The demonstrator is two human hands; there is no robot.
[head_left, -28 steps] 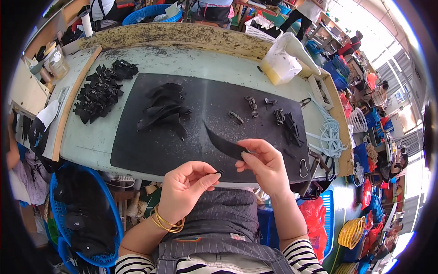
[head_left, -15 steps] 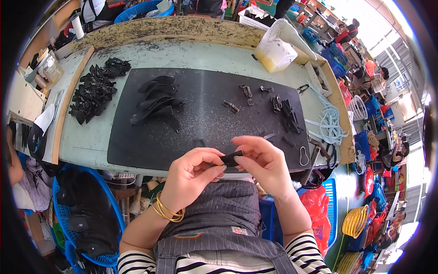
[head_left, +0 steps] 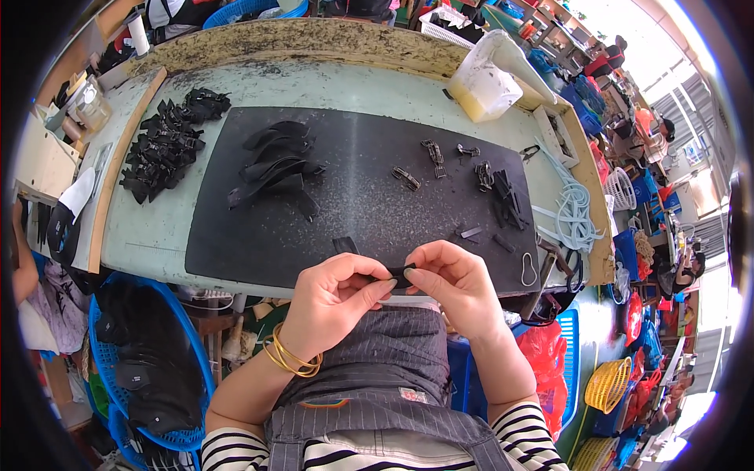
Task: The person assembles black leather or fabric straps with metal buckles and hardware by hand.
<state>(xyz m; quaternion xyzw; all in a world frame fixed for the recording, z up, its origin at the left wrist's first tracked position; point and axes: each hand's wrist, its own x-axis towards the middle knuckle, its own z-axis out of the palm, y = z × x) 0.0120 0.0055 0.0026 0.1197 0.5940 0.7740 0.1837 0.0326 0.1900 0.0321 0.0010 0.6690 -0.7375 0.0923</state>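
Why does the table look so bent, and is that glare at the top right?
Head view: the fisheye lens bows the table edge and blackens the corners; daylight washes out the upper right; both hands and the black mat look sharp and evenly lit.

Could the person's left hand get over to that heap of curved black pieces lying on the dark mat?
Probably yes. The heap of curved black pieces lies open on the dark mat, ahead of the left hand with nothing in between. But that hand is busy, pinching a small black strap together with the right hand.
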